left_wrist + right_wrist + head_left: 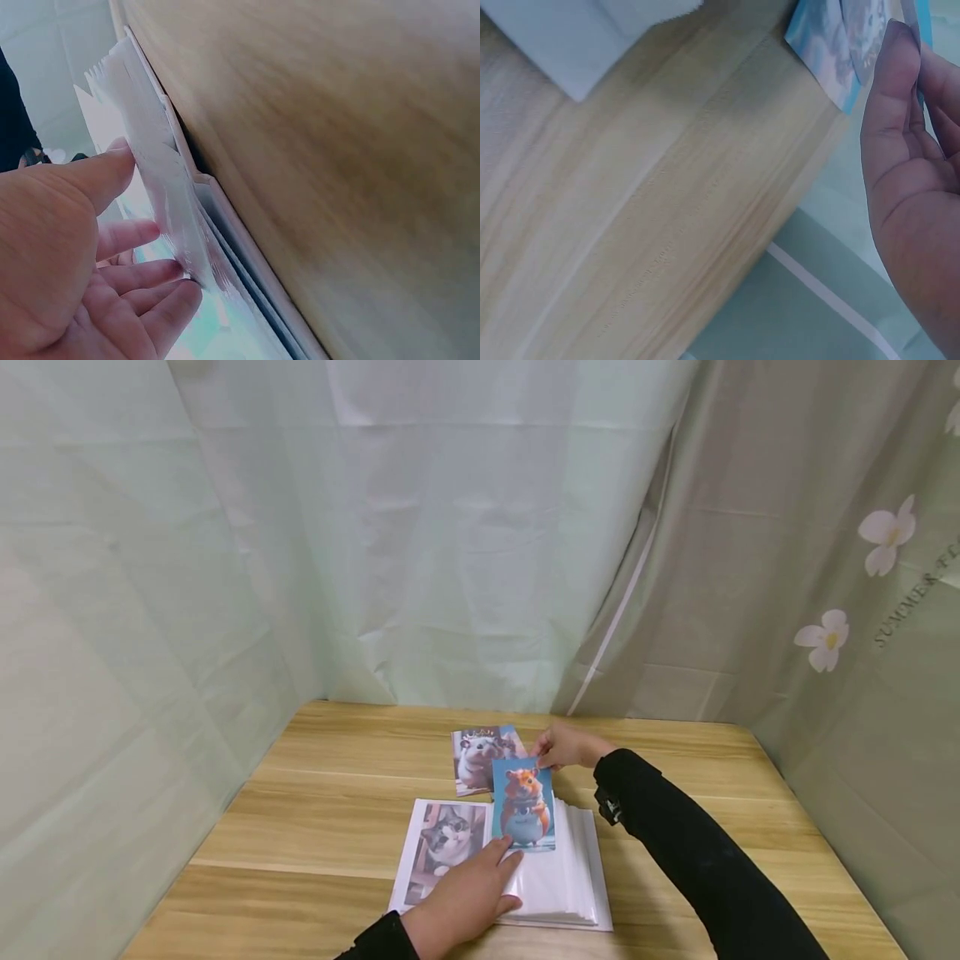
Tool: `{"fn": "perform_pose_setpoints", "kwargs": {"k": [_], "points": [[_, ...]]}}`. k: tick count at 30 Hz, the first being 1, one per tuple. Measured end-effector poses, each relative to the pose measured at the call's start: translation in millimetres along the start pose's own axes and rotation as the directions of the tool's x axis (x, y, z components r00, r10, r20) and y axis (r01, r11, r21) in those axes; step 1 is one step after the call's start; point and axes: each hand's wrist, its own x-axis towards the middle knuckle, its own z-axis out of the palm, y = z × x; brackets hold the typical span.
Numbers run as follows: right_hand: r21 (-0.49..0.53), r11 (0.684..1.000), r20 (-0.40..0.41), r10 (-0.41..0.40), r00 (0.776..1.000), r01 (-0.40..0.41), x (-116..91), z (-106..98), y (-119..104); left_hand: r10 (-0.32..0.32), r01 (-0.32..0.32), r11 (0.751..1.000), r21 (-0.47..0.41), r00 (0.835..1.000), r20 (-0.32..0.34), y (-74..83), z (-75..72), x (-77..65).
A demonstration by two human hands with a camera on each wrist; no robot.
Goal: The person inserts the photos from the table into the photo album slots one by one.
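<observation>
A white photo album (603, 893) lies spread on the table, a cat photo (452, 835) in its left page. My right hand (566, 746) pinches the upper right corner of a blue hamster picture card (525, 806) between thumb and fingers. The card's lower part overlaps the right page. My left hand (472, 893) lies across the album's middle, index fingertip at the card's lower left corner. In the left wrist view, its fingers (124, 236) are extended against the clear sleeves (161, 172). In the right wrist view, the pinched card is seen nearly edge-on.
Behind the album, several picture cards lie stacked, a grey-white animal card (476, 762) on top. The wooden table (300, 827) reaches back to a pale curtain (480, 543), with more curtain at both sides.
</observation>
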Motion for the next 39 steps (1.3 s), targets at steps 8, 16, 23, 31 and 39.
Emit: {"fn": "perform_pose_setpoints", "kwargs": {"k": [8,16,23,31,39], "points": [[0.029,0.998,-0.009,0.064,0.998,-0.063,0,9,7,-0.005,0.006,1.0,-0.021,1.0,0.008,-0.8,-0.7,0.3],[0.013,0.999,0.009,0.048,0.999,-0.048,-3,15,6,-0.01,0.01,1.0,-0.008,1.0,0.022,-1.1,-0.5,0.8],[0.07,0.995,0.041,0.066,0.997,-0.069,-5,20,11,-0.001,0.001,1.0,0.005,0.999,0.033,-1.6,-0.1,1.4],[0.117,0.989,0.063,0.087,0.994,-0.094,-8,20,13,0.001,-0.001,1.0,0.001,0.999,0.041,-1.8,-1.1,2.4],[-0.064,0.998,0.002,-0.011,1.0,0.011,-2,24,12,0.01,-0.01,1.0,-0.007,0.999,0.033,-2.6,-0.1,2.6]]}}
